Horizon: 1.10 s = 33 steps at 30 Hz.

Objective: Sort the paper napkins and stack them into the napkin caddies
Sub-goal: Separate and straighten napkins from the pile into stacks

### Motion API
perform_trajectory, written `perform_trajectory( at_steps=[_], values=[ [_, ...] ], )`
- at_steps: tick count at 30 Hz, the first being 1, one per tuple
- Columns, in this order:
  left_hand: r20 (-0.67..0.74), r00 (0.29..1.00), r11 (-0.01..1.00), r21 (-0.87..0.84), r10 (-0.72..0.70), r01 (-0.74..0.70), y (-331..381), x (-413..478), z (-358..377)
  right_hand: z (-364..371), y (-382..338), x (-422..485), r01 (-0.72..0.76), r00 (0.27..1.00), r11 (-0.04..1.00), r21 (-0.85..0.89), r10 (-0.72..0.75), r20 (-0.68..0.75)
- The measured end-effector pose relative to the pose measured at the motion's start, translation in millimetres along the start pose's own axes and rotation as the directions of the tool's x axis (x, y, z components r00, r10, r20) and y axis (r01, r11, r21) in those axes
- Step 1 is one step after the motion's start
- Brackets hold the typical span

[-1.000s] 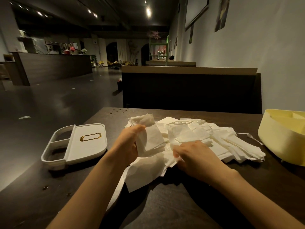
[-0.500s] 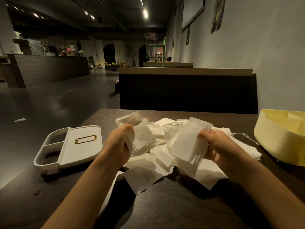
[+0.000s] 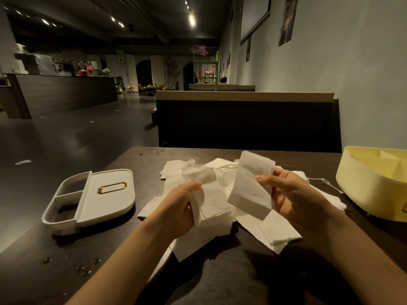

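Lifted off the pile (image 3: 284, 235), the napkin (image 3: 251, 183) pinched in the right hand (image 3: 295, 201) now stands long-axis up, just right of the stack (image 3: 211, 203) the left hand (image 3: 176, 210) grips; white caddy (image 3: 88, 201) lower left.

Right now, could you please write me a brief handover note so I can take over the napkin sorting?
Hands: left grip holds a small stack of napkins; right grip pinches a folded napkin, both above the table.
The loose pile lies between the white caddy, at left, and the yellow caddy, at right.
Done: a few gathered in hand. No napkins visible in either caddy.
Left: sort the pile, stack into the caddies.
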<state>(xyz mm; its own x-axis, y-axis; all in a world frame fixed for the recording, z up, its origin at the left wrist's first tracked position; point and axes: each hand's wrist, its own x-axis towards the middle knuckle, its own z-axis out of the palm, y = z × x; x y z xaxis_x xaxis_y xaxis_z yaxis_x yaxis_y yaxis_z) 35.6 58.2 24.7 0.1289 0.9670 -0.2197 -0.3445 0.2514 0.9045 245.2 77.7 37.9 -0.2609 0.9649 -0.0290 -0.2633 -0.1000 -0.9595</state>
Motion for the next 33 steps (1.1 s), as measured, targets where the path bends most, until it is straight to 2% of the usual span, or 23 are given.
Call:
perform_trajectory(
  at_steps=[3, 5, 8, 10, 14, 17, 20, 23, 27, 28, 30, 31, 33],
  values=[
    [0.103, 0.992, 0.997, 0.032, -0.075, 0.072, -11.0, 4.2, 5.9, 9.9, 3.7, -2.7, -0.021, 0.986, 0.999, 0.041, 0.014, 0.164],
    [0.206, 0.972, 0.993, 0.049, -0.113, 0.105, -15.6, 5.6, 9.9, 13.8, 10.6, -0.2, -0.017, 0.991, 1.0, 0.0, 0.017, 0.134],
    [0.336, 0.929, 0.987, 0.046, -0.158, 0.151, -17.8, 3.6, 12.5, 15.4, 15.0, 3.6, 0.028, 1.0, 0.997, -0.073, -0.028, 0.001],
    [0.331, 0.923, 0.981, 0.057, -0.194, 0.185, -18.1, 4.9, 10.8, 13.5, 15.0, 3.9, 0.067, 0.995, 0.982, -0.175, -0.079, -0.064],
    [0.278, 0.934, 0.964, 0.202, -0.226, 0.173, -21.0, 6.1, 9.1, 15.4, 20.2, 3.1, 0.106, 0.992, 0.951, -0.29, -0.123, -0.04],
    [0.286, 0.947, 0.977, 0.192, -0.149, 0.095, -20.0, 2.8, 12.0, 17.7, 20.5, 2.6, 0.11, 0.99, 0.957, -0.269, -0.129, -0.055],
    [0.293, 0.944, 0.973, 0.213, -0.154, 0.092, -21.2, 3.1, 13.0, 18.2, 19.2, 3.6, 0.062, 0.995, 0.97, -0.233, -0.08, -0.066],
    [0.271, 0.956, 0.978, 0.2, -0.108, 0.054, -24.4, 4.5, 13.8, 20.0, 23.2, 3.0, 0.038, 0.997, 0.944, -0.327, -0.057, -0.05],
    [0.221, 0.972, 0.992, 0.118, -0.074, 0.049, -20.0, 3.8, 13.2, 13.9, 18.6, 4.5, 0.114, 0.989, 0.811, -0.574, -0.148, -0.012],
    [0.189, 0.98, 0.995, 0.095, -0.06, 0.043, -15.9, 4.3, 10.5, 7.6, 14.1, 4.8, 0.151, 0.979, 0.729, -0.668, -0.205, -0.002],
    [0.121, 0.992, 0.999, 0.051, -0.024, 0.018, -6.2, 6.4, 0.7, -6.4, 3.8, 3.1, 0.186, 0.963, 0.478, -0.858, -0.264, 0.061],
    [0.095, 0.995, 1.0, 0.03, -0.006, 0.003, -2.2, 7.9, -5.3, -12.8, 0.1, 1.0, 0.171, 0.971, 0.357, -0.918, -0.221, 0.095],
    [0.035, 0.999, 1.0, 0.017, 0.02, -0.02, 3.3, 10.0, -16.3, -22.4, -2.8, -1.7, 0.111, 0.993, 0.167, -0.98, -0.045, 0.105]
  ],
)
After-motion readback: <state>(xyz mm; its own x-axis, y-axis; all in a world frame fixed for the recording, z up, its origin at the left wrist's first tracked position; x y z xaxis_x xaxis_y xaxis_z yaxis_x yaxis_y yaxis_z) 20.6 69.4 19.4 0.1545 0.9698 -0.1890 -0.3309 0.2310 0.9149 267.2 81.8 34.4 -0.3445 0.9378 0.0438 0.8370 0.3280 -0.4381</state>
